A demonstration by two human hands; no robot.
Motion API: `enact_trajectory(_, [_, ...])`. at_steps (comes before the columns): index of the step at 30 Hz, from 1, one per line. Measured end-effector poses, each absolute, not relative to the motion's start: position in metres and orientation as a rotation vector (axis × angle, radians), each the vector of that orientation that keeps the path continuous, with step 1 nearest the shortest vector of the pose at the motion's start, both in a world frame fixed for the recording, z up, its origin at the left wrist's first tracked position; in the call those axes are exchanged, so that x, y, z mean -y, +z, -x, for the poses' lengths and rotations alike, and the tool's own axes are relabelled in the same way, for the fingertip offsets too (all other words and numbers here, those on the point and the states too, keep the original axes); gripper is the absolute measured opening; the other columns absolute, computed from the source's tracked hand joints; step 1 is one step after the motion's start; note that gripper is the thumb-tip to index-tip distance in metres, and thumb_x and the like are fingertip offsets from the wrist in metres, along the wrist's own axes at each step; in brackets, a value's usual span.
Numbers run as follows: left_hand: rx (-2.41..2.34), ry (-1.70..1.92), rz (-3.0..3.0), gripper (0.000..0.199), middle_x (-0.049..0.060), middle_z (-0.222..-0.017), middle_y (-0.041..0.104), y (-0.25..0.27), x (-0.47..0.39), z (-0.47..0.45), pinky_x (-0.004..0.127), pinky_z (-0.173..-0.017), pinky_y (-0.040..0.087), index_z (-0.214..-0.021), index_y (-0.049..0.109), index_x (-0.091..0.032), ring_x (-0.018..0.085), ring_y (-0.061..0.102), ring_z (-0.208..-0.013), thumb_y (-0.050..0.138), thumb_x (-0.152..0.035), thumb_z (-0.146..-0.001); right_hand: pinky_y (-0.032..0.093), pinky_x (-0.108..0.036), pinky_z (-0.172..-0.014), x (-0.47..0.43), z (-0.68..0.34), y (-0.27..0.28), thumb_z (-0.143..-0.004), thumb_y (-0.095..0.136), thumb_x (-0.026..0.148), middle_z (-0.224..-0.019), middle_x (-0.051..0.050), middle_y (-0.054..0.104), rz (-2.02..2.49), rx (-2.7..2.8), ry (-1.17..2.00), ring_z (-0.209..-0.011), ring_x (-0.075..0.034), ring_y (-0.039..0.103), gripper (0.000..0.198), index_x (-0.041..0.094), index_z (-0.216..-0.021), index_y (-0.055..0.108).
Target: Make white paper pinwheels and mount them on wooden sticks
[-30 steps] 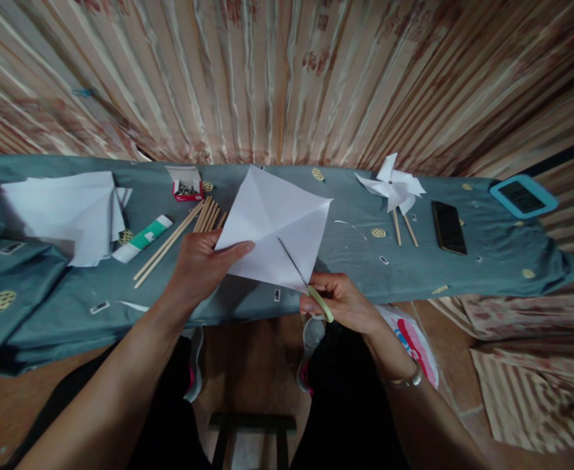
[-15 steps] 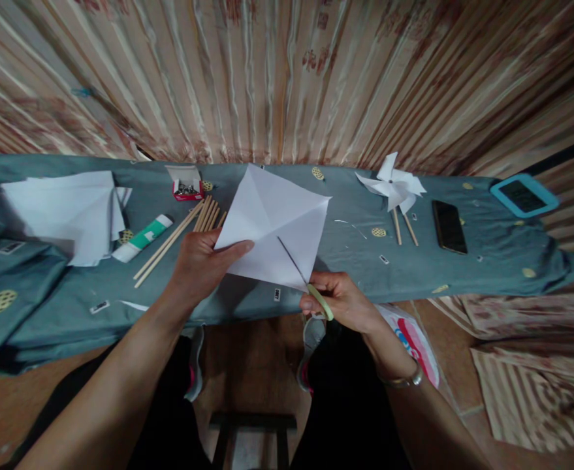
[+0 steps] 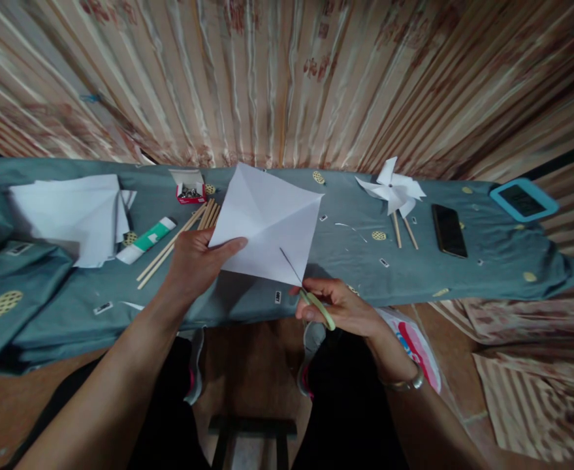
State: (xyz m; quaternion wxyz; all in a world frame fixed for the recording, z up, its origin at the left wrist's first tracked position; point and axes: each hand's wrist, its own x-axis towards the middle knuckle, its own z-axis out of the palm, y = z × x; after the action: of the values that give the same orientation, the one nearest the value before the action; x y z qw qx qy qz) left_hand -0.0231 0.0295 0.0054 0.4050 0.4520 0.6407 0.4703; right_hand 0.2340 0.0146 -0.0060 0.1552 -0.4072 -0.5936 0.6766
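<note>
A white square sheet of paper (image 3: 271, 215) with diagonal creases is held above the table, its left corner pinched by my left hand (image 3: 196, 258), thumb on top. My right hand (image 3: 338, 305) has its fingers in the pale green handles of a pair of scissors (image 3: 317, 307). One dark blade lies over the paper from its near right corner toward the middle; the other blade is hidden beneath the sheet. Behind my left hand several wooden sticks (image 3: 209, 214) lie partly covered.
On the blue-green cloth (image 3: 247, 307) lie a paper stack (image 3: 71, 215), a green-and-white tube (image 3: 147, 240), and a red box of small metal pieces (image 3: 190, 190). To the right are paper pinwheels (image 3: 392, 188), a phone (image 3: 449, 230) and a blue-framed device (image 3: 524, 198).
The paper and my left hand have shifted slightly left. The scissors' handles have moved a little down and appear wider apart, and the visible blade reaches less far into the sheet.
</note>
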Motion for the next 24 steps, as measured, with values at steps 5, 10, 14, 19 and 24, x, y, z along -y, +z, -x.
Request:
enact_trajectory(5, [-1.702, 1.284, -1.069, 0.026, 0.003, -0.072, 0.074, 0.008, -0.035, 0.038, 0.032, -0.056, 0.052, -0.076, 0.077, -0.019, 0.022, 0.066, -0.063, 0.082, -0.038, -0.058, 0.042, -0.022, -0.059, -0.021, -0.260, -0.004, -0.069, 0.079, 0.054, -0.074, 0.001, 0.065, 1.156, 1.738, 1.974, -0.063, -0.010, 0.056, 0.050, 0.015, -0.098, 0.066])
enact_trajectory(10, [-1.761, 1.201, -1.186, 0.027, 0.003, -0.074, 0.074, 0.004, -0.033, 0.046, 0.034, -0.059, 0.053, -0.078, 0.077, -0.020, 0.024, 0.067, -0.067, 0.079, -0.042, -0.061, 0.047, -0.025, -0.059, -0.029, -0.277, -0.003, -0.064, 0.083, 0.052, -0.071, 0.000, 0.069, 1.219, 1.482, 1.659, -0.061, -0.012, 0.060, 0.050, 0.017, -0.098, 0.070])
enact_trajectory(14, [-1.693, 0.936, -1.366, 0.031, 0.003, -0.070, 0.072, 0.001, -0.028, 0.039, 0.033, -0.062, 0.051, -0.074, 0.075, -0.019, 0.024, 0.066, -0.067, 0.073, -0.048, -0.063, 0.053, -0.029, -0.070, -0.034, -0.269, -0.003, -0.062, 0.086, 0.043, -0.083, -0.001, 0.074, 1.274, 1.264, 1.105, -0.076, -0.016, 0.068, 0.047, 0.023, -0.101, 0.067])
enact_trajectory(19, [-1.649, 0.696, -1.543, 0.031, 0.003, -0.066, 0.070, 0.003, -0.024, 0.024, 0.028, -0.055, 0.044, -0.067, 0.071, -0.019, 0.021, 0.063, -0.065, 0.066, -0.049, -0.063, 0.054, -0.033, -0.080, -0.035, -0.256, -0.007, -0.065, 0.084, 0.039, -0.099, -0.003, 0.075, 1.284, 1.446, 0.929, -0.087, -0.018, 0.069, 0.055, 0.025, -0.113, 0.062])
enact_trajectory(24, [-1.589, 0.618, -1.636, 0.025, 0.001, -0.062, 0.067, 0.004, -0.023, 0.015, 0.026, -0.054, 0.040, -0.063, 0.069, -0.020, 0.019, 0.061, -0.060, 0.066, -0.045, -0.063, 0.051, -0.031, -0.076, -0.033, -0.248, -0.010, -0.072, 0.078, 0.033, -0.092, -0.001, 0.074, 1.349, 1.725, 0.830, -0.079, -0.016, 0.066, 0.049, 0.025, -0.118, 0.063])
